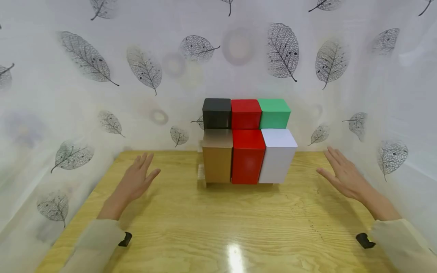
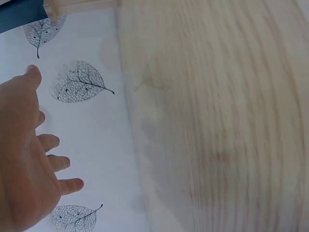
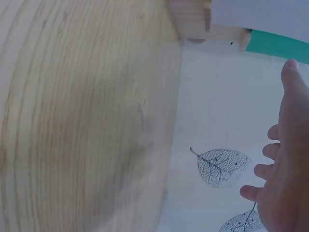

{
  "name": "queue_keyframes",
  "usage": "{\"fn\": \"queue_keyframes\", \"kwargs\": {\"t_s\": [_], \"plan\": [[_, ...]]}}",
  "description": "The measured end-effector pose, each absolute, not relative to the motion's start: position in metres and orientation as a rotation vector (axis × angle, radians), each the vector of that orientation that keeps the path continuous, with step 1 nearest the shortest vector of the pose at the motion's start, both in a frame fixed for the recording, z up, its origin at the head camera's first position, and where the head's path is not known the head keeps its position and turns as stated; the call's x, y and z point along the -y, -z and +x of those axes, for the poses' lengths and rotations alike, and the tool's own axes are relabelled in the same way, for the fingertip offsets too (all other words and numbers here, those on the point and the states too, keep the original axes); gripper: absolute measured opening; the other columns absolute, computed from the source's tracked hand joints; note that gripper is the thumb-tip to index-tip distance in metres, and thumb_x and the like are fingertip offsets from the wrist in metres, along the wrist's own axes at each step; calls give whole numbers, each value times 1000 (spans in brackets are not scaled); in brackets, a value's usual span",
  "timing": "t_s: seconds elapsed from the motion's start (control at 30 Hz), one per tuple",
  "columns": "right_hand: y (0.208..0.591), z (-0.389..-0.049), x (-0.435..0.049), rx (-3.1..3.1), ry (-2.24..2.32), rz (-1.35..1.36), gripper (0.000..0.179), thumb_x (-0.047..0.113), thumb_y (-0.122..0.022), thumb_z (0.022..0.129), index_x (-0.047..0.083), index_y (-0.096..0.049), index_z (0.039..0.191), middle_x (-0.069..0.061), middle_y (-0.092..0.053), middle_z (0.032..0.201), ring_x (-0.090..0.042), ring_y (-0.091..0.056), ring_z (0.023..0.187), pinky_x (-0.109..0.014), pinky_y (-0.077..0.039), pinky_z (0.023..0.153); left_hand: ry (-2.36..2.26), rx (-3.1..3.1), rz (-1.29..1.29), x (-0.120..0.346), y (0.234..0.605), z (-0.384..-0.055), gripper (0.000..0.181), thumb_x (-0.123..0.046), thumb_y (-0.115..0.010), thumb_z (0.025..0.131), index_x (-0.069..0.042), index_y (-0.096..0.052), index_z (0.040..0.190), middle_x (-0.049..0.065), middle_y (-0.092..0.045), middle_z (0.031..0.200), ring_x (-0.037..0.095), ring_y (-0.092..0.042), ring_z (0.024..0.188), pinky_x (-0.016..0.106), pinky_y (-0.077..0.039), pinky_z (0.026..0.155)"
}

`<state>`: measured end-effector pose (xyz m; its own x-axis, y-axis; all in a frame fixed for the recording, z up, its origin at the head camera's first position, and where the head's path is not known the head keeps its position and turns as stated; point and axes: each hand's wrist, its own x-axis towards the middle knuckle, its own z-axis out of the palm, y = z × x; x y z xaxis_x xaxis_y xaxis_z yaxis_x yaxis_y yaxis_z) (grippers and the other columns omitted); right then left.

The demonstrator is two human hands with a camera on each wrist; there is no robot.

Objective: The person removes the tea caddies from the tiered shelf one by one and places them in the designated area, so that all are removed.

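Both hands hold nothing, their fingers extended toward the back of the table. My left hand (image 1: 134,181) is over the table's left side, thumb apart from the fingers. On the opposite side, my right hand (image 1: 346,176) is spread in the same way. Between them stand boxes in two rows. In front are a gold-brown box (image 1: 217,163), a tall red box (image 1: 248,161) and a white box (image 1: 277,163). Behind and higher sit a black box (image 1: 217,115), a smaller red box (image 1: 246,115) and a green box (image 1: 274,115). Neither hand touches the boxes.
A light wooden stand (image 1: 201,172) shows at the left of the boxes and beneath them. The wood-grain table (image 1: 191,223) meets a white leaf-print cloth (image 1: 211,79) at the back and sides. Dark wrist pieces, such as the left one (image 1: 125,239), sit at both sleeves.
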<state>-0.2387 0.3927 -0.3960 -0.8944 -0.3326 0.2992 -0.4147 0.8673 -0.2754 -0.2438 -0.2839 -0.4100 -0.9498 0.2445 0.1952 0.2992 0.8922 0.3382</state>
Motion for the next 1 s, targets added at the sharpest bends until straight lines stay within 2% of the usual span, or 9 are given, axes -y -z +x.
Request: {"fn": "queue_keyframes", "kwargs": {"t_s": [0.13, 0.23, 0.4, 0.5, 0.6, 0.73, 1.0], "plan": [[389, -237, -383, 2752, -620, 601, 75, 29, -53, 108, -3, -15, 164, -28, -11, 168, -52, -11, 152, -65, -8, 124, 731, 2876, -429, 275, 409, -248, 75, -46, -40, 112, 0, -12, 165, 30, -11, 167, 53, -11, 152, 74, -16, 117], [384, -236, -376, 2716, -692, 646, 71, 26, -52, 109, -2, -16, 164, -29, -14, 167, -55, -16, 150, -66, -10, 123, 841, 2849, -427, 268, 409, -251, 75, -45, -39, 112, -2, -10, 165, 27, -10, 169, 49, -12, 153, 69, -16, 120], [376, -236, -366, 2662, -741, 713, 66, 21, -48, 110, -2, -16, 164, -32, -17, 165, -57, -18, 149, -64, -10, 124, 964, 2743, -444, 254, 407, -259, 71, -41, -41, 113, 2, -17, 164, 26, -18, 167, 47, -18, 153, 63, -17, 123], [370, -235, -360, 2651, -799, 718, 64, 21, -45, 111, 1, -16, 165, -32, -17, 165, -56, -17, 149, -64, -10, 124, 1052, 2681, -456, 245, 404, -263, 67, -37, -42, 113, 4, -20, 162, 28, -23, 165, 48, -23, 151, 63, -22, 122], [364, -233, -353, 2659, -865, 683, 63, 22, -43, 112, 5, -16, 166, -31, -21, 165, -57, -25, 146, -71, -18, 118, 1141, 2635, -458, 236, 403, -266, 65, -34, -42, 113, 2, -21, 163, 28, -27, 164, 49, -29, 148, 64, -29, 119], [356, -229, -345, 2678, -914, 624, 62, 23, -42, 112, 13, -17, 167, -30, -29, 162, -57, -39, 136, -78, -31, 104, 1255, 2577, -464, 224, 402, -271, 64, -33, -43, 113, -1, -22, 164, 26, -28, 164, 48, -34, 146, 64, -35, 115], [345, -228, -333, 2708, -899, 591, 61, 28, -41, 113, 24, -16, 168, -23, -38, 160, -53, -48, 133, -78, -37, 98, 1468, 2489, -460, 205, 402, -284, 63, -35, -44, 113, -6, -23, 165, 18, -27, 167, 41, -38, 146, 57, -38, 116]]}}
